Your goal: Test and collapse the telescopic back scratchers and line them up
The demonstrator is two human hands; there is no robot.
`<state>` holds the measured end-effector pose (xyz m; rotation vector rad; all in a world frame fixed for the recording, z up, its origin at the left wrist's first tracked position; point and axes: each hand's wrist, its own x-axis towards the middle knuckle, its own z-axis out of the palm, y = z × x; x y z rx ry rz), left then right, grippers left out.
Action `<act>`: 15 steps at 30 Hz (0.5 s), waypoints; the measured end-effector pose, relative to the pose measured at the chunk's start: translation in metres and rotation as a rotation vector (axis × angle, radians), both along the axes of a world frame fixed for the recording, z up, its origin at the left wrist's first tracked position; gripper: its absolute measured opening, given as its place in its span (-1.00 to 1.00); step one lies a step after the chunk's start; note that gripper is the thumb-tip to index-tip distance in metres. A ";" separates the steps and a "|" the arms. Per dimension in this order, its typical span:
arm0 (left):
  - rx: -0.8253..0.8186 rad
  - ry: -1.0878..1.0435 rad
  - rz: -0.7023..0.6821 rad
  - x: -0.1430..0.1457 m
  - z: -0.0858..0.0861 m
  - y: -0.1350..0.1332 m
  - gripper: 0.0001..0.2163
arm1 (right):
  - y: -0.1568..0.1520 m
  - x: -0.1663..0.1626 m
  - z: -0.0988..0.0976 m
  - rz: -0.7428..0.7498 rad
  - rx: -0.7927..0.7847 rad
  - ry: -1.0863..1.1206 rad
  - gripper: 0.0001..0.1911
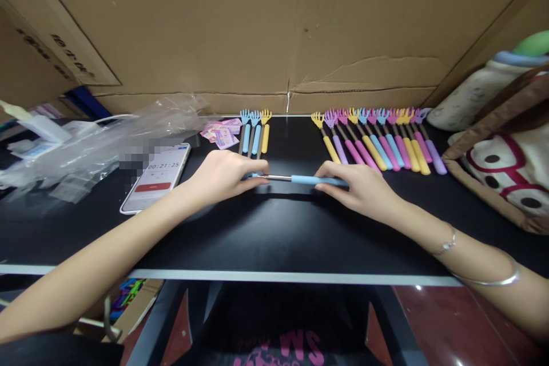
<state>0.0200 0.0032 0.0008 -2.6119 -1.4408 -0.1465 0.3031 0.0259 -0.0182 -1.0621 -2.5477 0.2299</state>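
Observation:
A blue back scratcher [302, 179] is held level above the black table between both my hands. My left hand [227, 174] pinches its claw end, which the fingers mostly hide. At the other end, my right hand [355, 183] grips the blue handle; a metal rod shows between. Behind my left hand lie two blue back scratchers [256, 138] and a yellow back scratcher [265, 137], claws pointing to the back. To the right, a row of several back scratchers [386, 151] in yellow, purple, pink and blue lies side by side.
Small pink printed cards [225, 134] lie left of the three scratchers. A phone [158, 177] with a running timer and crumpled clear plastic bags [141, 131] are at the left. A brown-trimmed bag [506, 166] stands right. A cardboard wall [274, 28] closes off the back.

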 end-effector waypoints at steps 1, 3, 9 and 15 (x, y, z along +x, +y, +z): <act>-0.001 0.001 0.005 0.001 0.000 0.000 -0.71 | 0.000 0.000 -0.001 -0.003 -0.004 0.010 -0.86; -0.007 -0.003 0.012 0.001 0.000 0.000 -0.72 | 0.001 0.000 -0.003 -0.008 -0.023 0.030 -0.85; 0.046 -0.020 0.017 0.002 -0.002 -0.002 -0.72 | 0.004 0.001 -0.005 -0.002 -0.090 0.097 -0.84; 0.109 -0.059 -0.012 0.001 -0.004 -0.002 -0.71 | 0.003 0.000 -0.002 -0.018 -0.122 0.124 -0.83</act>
